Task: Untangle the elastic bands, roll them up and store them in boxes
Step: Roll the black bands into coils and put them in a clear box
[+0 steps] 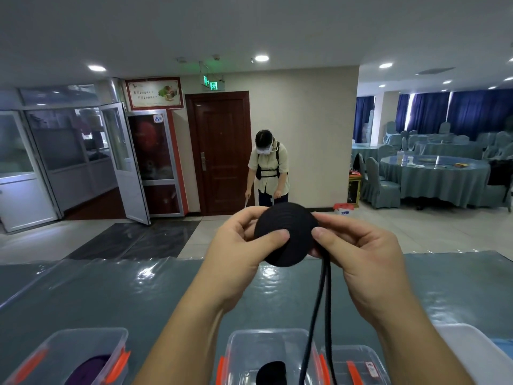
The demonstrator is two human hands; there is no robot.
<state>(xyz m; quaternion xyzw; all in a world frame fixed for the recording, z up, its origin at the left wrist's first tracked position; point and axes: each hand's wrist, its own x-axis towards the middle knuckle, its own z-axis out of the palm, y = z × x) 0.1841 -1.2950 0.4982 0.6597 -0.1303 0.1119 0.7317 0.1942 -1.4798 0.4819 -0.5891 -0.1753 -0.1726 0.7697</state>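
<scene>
So on my feed right now both hands are up in front of the camera holding a black elastic band roll (286, 234), a flat round coil wound pretty tight, raised above the table (111, 295) with its shiny teal plastic cover. My left hand (238, 254) grips the roll from the left side, thumb pressed flat across the near face and the other fingers curled around behind it. The right hand (361, 251) pinches the right edge of the roll, thumb on the front, fingers wrapped behind. Two loose strands of the band (319, 315) hang straight down from the bottom right of the roll, right under the right thumb, and run off the bottom of the frame, passing in front of the middle box (266, 354). That one is a clear plastic box with orange clips and there's a dark black roll (272, 372) sitting in it. Over on the left there's another clear box (69, 354) with a purple roll (88, 369) inside. A third clear box (355, 362) is just beside the middle one on the right; can't tell what's in it. Further back, a person (269, 168) in a pale shirt and harness is bent forward near a dark wooden door (219, 151), and round dining tables (435, 176) with blue-grey cloths fill the right side of the room.
</scene>
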